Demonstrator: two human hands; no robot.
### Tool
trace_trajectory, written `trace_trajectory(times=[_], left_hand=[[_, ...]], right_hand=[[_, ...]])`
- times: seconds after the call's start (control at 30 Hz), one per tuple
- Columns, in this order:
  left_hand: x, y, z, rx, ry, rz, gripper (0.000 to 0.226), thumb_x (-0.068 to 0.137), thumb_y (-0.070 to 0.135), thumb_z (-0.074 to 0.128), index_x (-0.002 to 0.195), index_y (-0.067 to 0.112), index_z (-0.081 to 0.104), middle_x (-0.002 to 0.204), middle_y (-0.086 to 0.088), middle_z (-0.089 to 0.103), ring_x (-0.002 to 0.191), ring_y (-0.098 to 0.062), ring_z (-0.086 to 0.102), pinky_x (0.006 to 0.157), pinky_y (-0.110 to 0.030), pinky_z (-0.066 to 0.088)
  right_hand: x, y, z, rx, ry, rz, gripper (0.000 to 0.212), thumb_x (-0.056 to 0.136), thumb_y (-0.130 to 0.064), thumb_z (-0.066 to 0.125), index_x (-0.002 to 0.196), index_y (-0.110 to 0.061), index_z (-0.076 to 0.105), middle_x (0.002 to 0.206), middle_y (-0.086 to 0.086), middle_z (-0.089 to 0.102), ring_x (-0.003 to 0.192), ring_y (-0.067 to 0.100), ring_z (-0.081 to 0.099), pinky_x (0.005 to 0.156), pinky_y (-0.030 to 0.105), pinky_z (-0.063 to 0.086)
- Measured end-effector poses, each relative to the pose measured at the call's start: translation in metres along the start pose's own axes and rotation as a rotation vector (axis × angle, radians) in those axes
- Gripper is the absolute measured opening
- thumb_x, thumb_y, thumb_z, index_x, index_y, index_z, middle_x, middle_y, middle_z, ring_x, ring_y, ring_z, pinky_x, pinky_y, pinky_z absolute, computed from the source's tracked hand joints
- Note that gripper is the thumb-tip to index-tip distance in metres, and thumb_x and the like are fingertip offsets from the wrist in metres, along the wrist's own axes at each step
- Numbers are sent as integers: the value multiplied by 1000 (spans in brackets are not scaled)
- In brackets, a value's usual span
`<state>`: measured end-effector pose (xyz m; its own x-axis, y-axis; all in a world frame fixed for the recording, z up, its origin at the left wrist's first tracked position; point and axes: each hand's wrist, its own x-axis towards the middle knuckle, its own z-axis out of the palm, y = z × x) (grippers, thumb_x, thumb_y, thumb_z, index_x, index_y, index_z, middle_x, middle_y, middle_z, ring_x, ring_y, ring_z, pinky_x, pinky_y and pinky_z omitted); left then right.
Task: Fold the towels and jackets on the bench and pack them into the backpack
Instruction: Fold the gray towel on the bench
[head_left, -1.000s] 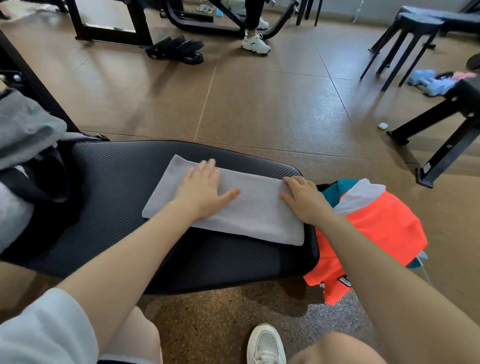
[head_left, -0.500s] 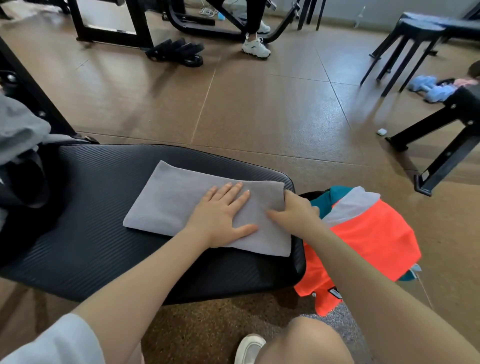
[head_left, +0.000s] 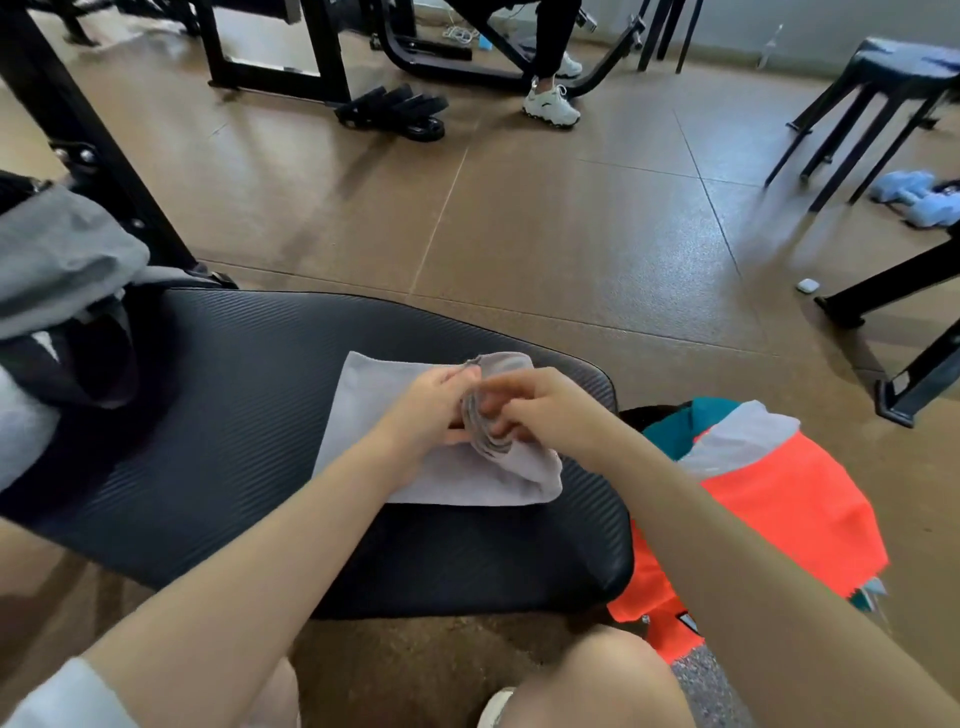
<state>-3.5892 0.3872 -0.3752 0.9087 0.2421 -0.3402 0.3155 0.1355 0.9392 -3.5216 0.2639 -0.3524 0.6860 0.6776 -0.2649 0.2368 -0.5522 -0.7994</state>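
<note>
Grey towel (head_left: 410, 457) lying on the right half of the black ribbed tabletop (head_left: 218, 415), its right end lifted and rolled back over itself, layered edges showing between the two hands. Left hand (head_left: 426, 410) on the towel's middle, grip closed on the rolled end, thumb and fingers pinching the cloth from the left. Right hand (head_left: 550, 405) just beside it, touching, grip likewise clamped on the same rolled end from the right, fingers curled round the fold; somewhat blurred, so exact finger placement unclear. Far left part of the towel flat against the tabletop.

Orange, teal and white jacket (head_left: 769, 514) draped off the right end of the tabletop, hanging toward the floor, just right of the right forearm. At far left, an open grey backpack (head_left: 57, 275) with dark lining, resting on the left end of the tabletop, well apart from the towel.

Beyond, on the brown floor (head_left: 545, 234): black slippers (head_left: 400, 111), a white sneaker (head_left: 550, 101) on another person's foot beside a black machine frame, a dark stool (head_left: 883, 98) at far right, light blue dumbbells (head_left: 914, 200) near it, and a small white case (head_left: 808, 285).
</note>
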Motion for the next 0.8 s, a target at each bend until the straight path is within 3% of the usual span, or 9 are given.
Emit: trace_trajectory(times=[0.1,0.2,0.27,0.37,0.43,0.5,0.6,0.67,0.8], left_hand=[[0,-10,-7,47,-2,37,17,92,6,53,109,10,55,95,-5,66,79,-10,64,69,-21,54],[1,-7,-3,56,41,142,18,87,-8,54,99,6,58,85,-7,65,71,-10,63,66,-19,53],[10,-5,-1,118,111,162,22,83,-12,55,99,3,60,88,-12,66,78,-19,66,74,-28,55],[17,-6,-7,286,174,167,29,69,1,56,96,-1,63,93,-21,69,91,-37,65,83,-51,52],[21,-7,-11,413,173,178,34,69,7,57,102,-1,62,97,-20,69,94,-35,65,86,-49,50],[17,-7,-16,549,234,206,39,81,2,59,120,-1,53,114,-18,63,110,-30,57,99,-34,41],[4,-13,-33,881,441,334,47,89,9,53,133,0,43,137,-15,44,131,-26,36,108,-27,20],[-8,-23,-49,1036,498,256,49,91,19,51,136,3,38,141,-13,39,133,-28,30,109,-34,20],[-35,-28,-72,1275,566,-148,63,89,51,48,132,6,37,134,-14,41,122,-33,38,97,-42,33]], right_hand=[[0,5,12,195,-38,16,51,84,15,37,124,-8,58,94,4,66,88,17,67,89,31,54],[1,15,14,69,40,-161,57,80,17,35,120,-14,61,95,6,68,89,12,67,88,26,52],[2,24,13,-34,209,-337,51,78,13,40,110,-17,66,96,0,66,88,6,62,86,19,48],[6,36,13,-140,432,-438,37,79,-7,53,114,-13,63,123,0,56,120,11,46,101,14,31],[9,37,14,-261,280,-371,55,81,-32,51,132,-11,50,143,4,42,136,10,25,112,19,14],[10,37,24,-414,47,-263,82,78,-58,34,146,-12,27,156,2,19,143,9,6,114,24,1],[11,37,40,-607,26,-178,95,71,-71,14,150,-19,10,158,-5,0,145,12,-7,114,29,-8],[12,35,46,-689,61,-170,91,74,-69,17,150,-20,6,158,-5,-3,145,13,-10,115,33,-9],[10,29,49,-687,56,-130,80,89,-61,34,150,-19,4,158,-5,-5,145,14,-11,117,36,-8]])
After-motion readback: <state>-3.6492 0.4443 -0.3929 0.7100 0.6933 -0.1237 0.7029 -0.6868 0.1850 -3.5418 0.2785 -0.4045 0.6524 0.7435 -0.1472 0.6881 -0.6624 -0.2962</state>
